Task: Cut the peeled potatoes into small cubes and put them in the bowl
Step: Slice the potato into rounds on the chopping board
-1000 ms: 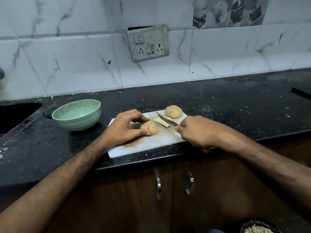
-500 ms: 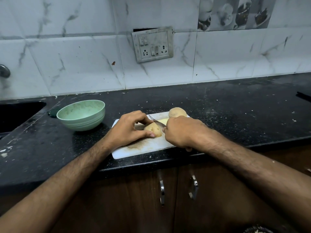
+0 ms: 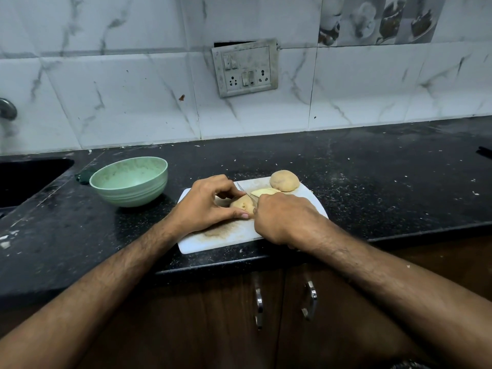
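Note:
A white cutting board [image 3: 234, 235] lies at the counter's front edge. My left hand [image 3: 205, 203] grips a potato piece [image 3: 243, 203] on it, fingers and thumb curled round it. My right hand [image 3: 282, 217] holds a knife [image 3: 243, 189]; the blade lies across the far side of that piece and the handle is hidden in my fist. A cut slice [image 3: 263, 192] with a pale yellow face lies just behind the blade. A whole peeled potato [image 3: 284, 180] sits at the board's far right corner. The light green bowl [image 3: 130, 181] stands left of the board.
A dark sink [image 3: 26, 179] is set into the black counter [image 3: 372, 187] at the far left, with a tap [image 3: 6, 109] above it. A switch plate [image 3: 245, 67] hangs on the tiled wall. Cabinet doors with metal handles [image 3: 310, 299] are below the counter edge.
My right hand has moved left with the knife, from beside the slice to the potato piece that my left hand holds. The blade now lies against that piece.

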The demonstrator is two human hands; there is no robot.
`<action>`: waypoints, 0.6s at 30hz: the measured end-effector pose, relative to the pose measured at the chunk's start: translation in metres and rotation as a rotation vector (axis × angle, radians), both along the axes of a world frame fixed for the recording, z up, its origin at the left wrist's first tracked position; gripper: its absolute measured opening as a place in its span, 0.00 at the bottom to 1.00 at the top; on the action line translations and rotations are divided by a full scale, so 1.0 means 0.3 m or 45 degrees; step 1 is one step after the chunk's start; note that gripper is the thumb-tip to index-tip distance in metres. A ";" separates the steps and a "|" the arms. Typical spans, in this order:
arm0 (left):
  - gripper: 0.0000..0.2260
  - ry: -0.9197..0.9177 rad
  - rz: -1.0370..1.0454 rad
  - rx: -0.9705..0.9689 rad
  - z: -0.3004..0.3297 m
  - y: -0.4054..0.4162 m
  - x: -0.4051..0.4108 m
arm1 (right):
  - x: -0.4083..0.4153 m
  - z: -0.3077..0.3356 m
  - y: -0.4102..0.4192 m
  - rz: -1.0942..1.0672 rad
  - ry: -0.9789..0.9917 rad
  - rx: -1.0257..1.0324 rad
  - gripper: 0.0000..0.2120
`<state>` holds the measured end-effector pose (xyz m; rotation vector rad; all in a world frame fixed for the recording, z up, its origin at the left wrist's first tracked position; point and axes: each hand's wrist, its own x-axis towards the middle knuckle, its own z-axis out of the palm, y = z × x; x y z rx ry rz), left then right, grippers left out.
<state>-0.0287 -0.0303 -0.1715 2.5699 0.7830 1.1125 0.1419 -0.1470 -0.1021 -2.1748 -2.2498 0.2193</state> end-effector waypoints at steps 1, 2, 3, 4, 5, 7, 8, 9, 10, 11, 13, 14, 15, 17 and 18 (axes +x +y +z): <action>0.22 0.002 0.002 0.002 -0.001 -0.003 0.000 | -0.006 -0.011 0.012 0.003 -0.007 0.000 0.13; 0.22 0.003 0.007 0.005 -0.001 -0.006 -0.001 | -0.012 -0.017 0.023 0.006 -0.015 -0.003 0.13; 0.22 0.007 0.009 0.002 0.000 -0.008 -0.001 | -0.015 -0.023 0.030 0.009 -0.019 -0.013 0.11; 0.22 0.011 0.010 -0.002 0.001 -0.010 -0.001 | -0.017 -0.027 0.036 0.011 -0.025 -0.023 0.09; 0.21 0.015 0.014 -0.002 0.003 -0.012 0.000 | -0.017 -0.026 0.041 0.012 -0.034 -0.023 0.06; 0.21 0.024 0.026 0.004 0.005 -0.016 0.002 | -0.015 -0.022 0.044 0.013 -0.039 -0.029 0.05; 0.21 0.026 0.032 0.008 0.006 -0.017 0.002 | -0.014 -0.019 0.042 0.018 -0.036 -0.035 0.06; 0.21 0.027 0.033 0.011 0.006 -0.019 0.002 | -0.012 -0.017 0.038 0.024 -0.033 -0.042 0.09; 0.21 0.028 0.034 0.016 0.004 -0.021 0.001 | -0.010 -0.015 0.033 0.030 -0.033 -0.046 0.10; 0.21 0.031 0.037 0.024 0.000 -0.022 0.002 | -0.007 -0.013 0.026 0.033 -0.035 -0.051 0.10; 0.21 0.039 0.051 0.030 0.000 -0.019 0.001 | 0.004 -0.018 0.002 0.035 -0.018 -0.062 0.05; 0.22 0.039 0.056 0.028 0.000 -0.017 0.000 | 0.014 -0.024 -0.019 0.041 -0.003 -0.064 0.04; 0.22 0.037 0.058 0.026 0.000 -0.016 0.000 | 0.029 -0.031 -0.044 0.047 0.008 -0.059 0.04; 0.22 0.032 0.063 0.029 -0.002 -0.015 0.001 | 0.059 -0.041 -0.099 0.063 -0.010 -0.050 0.06; 0.21 0.030 0.066 0.026 -0.001 -0.016 0.002 | 0.071 -0.041 -0.127 0.067 -0.026 -0.050 0.06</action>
